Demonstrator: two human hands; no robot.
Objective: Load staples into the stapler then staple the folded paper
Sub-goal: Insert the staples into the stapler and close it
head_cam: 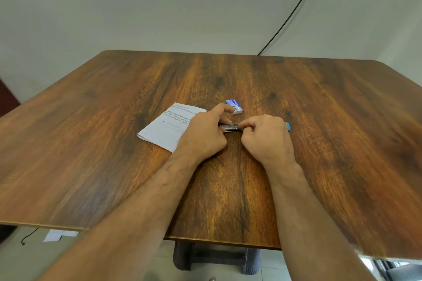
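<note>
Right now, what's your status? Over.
Both hands on stapler: left hand, right hand. Staples going in, it seems. Paper unstapled, partly under left hand. Staple box behind. Nothing blocking.

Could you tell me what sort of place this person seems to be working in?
Probably a plain room at home or in a small office: a wood-grain table set against a bare pale wall, a loose black cable hanging down the wall, and tiled floor below.

Wooden table (319, 121) with dark grain. Black cable (294, 10) runs down the pale wall (159, 7). White paper scraps (59, 235) on the floor.
</note>
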